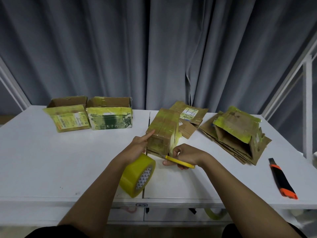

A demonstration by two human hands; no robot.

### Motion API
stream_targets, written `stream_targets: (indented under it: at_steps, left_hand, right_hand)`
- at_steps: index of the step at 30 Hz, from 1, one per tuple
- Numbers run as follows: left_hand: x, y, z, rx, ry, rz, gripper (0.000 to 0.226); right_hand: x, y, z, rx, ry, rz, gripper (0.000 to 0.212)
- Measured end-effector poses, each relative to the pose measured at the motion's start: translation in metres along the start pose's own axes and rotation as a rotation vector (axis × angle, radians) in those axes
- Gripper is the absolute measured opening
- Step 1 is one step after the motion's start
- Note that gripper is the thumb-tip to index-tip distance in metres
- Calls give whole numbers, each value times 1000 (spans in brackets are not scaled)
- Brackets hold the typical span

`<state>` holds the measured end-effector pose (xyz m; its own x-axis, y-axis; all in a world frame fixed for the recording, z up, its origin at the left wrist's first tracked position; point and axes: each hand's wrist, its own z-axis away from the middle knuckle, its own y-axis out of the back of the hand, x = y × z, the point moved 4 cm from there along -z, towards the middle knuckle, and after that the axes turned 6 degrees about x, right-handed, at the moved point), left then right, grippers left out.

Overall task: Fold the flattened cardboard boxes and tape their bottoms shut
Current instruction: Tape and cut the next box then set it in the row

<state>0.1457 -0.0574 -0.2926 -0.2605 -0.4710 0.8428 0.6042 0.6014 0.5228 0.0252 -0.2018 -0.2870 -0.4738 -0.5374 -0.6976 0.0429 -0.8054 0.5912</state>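
A folded cardboard box (163, 129) covered in yellow-green tape stands on the white table (51, 160), bottom flaps up. My left hand (139, 146) is at its near left corner, with the index finger stretched onto the box edge. The other fingers curl at the rim of a yellow tape roll (135, 176), which hangs tilted under my wrist. My right hand (183, 155) grips a yellow utility knife (180, 162), whose tip meets the strip of tape at the box's near lower edge. A pile of flattened boxes (236, 136) lies to the right.
Two folded boxes (68, 115) (109, 115) stand open-topped at the back left. Another flattened box (188, 117) lies behind the one in hand. An orange and black cutter (281, 179) rests near the right front edge. A grey curtain hangs behind the table.
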Motion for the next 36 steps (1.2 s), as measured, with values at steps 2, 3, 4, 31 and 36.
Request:
stream_targets:
  at_steps: [2,3,4,31,36]
  left_hand:
    - [0,0,0,3,2,8,62]
    - [0,0,0,3,2,9,62]
    - [0,0,0,3,3,11,63]
    - [-6,1,-3,159,-4,-7,73]
    - [-6,1,-2,133,2,63,66]
  right_hand:
    - [4,0,5,5,-11,43,48]
    - [7,-1,7,7,-23,78,48]
    - [10,-1,9,21,-34,128,48]
    - [-27,0,-61,913,699,179,43]
    - [-22,-4,-68,1014,834,322,36]
